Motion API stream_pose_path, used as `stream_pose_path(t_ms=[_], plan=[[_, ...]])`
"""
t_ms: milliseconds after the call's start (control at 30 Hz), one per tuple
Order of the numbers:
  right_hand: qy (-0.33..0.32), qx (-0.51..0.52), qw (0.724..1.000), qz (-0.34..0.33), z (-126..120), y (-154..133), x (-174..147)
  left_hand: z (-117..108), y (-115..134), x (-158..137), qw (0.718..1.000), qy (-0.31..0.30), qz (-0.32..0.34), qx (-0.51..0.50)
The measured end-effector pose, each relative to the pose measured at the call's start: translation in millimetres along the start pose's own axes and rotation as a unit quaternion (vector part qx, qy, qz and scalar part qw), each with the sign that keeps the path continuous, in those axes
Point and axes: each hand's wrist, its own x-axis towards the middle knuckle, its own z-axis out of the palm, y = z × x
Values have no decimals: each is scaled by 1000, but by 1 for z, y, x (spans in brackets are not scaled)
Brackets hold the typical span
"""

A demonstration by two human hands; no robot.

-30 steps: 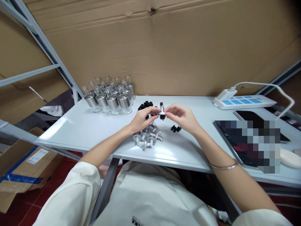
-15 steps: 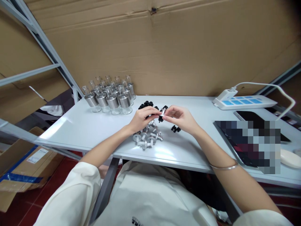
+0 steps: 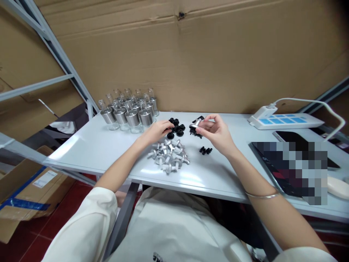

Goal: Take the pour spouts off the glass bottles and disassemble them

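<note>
My left hand [image 3: 161,129] is at the left side of a pile of round black plastic caps [image 3: 180,129], its fingertips pinched at one of them and partly hidden. My right hand [image 3: 218,133] grips a silver bottle-top piece [image 3: 194,124] between thumb and fingers, tilted above the table. Dark parts show above and below this piece; whether they are joined to it I cannot tell. In front of the hands lies a heap of silver disc-shaped tops with pale stems [image 3: 169,156]. Several small black pieces [image 3: 205,150] lie below my right hand.
Glass bottles with steel sleeves [image 3: 132,118] stand in rows at the back left of the white table [image 3: 89,145]. To the right are a power strip [image 3: 289,120], a phone [image 3: 300,143] and a partly pixelated dark flat thing [image 3: 272,163]. Cardboard [image 3: 218,54] walls the back.
My hands have moved apart. The left went left to the black caps; the right moved slightly right, keeping the silver piece. More of the silver heap is now uncovered.
</note>
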Motion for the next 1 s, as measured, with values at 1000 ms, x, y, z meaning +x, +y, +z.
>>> stream_pose_path(t_ms=[1000], plan=[[-20,-47,999,-1,0,-3,-2,-18,-45,-4,915,362,-177,-10]])
